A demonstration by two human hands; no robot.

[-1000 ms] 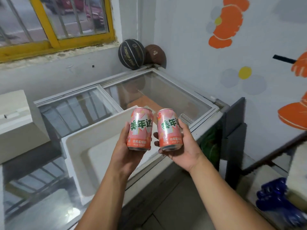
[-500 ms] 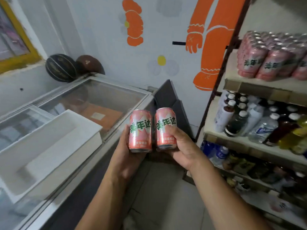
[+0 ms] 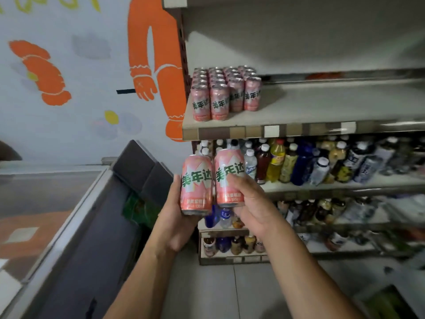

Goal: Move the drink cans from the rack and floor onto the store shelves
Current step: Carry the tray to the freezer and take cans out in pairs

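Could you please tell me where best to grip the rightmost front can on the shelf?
Round its mid wall, coming from the right front: the can stands upright, other cans crowd its left and back, and bare shelf lies to its right.

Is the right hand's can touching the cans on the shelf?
Apart. Head view: the right hand holds its can below the shelf edge, while the shelved cans stand above it.

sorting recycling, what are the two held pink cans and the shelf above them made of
Left can and right can: probably thin aluminium, glossy pink print, silvery base rim. Shelf: seemingly painted metal, matte beige, perforated upright; possibly coated board.
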